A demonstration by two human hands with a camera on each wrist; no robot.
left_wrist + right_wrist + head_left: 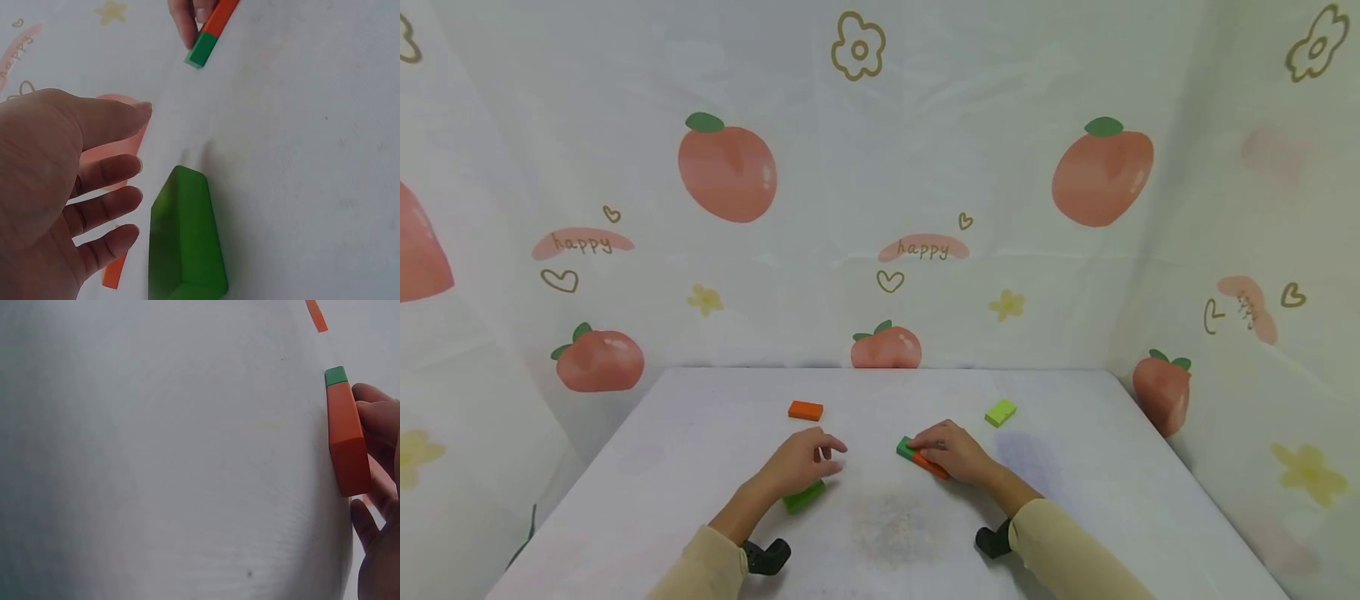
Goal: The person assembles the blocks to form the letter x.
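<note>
My right hand [955, 452] holds an orange block [347, 434] on the table, its fingers along the block's side. A darker green block [905, 448] lies end to end with it, forming one straight bar, and a fingertip reaches the green piece. My left hand [801, 462] hovers with loosely bent, parted fingers and nothing between them. Below that hand lies a bright green block [190, 240], apart from the fingers in the left wrist view and partly hidden by the wrist in the head view.
Another orange block [806, 411] lies farther back, beyond the left hand. A yellow-green block [1001, 412] sits at the back right. The white table [880, 567] meets a fruit-print cloth [820, 292] behind. Dark wrist mounts [767, 557] stick out near the sleeves.
</note>
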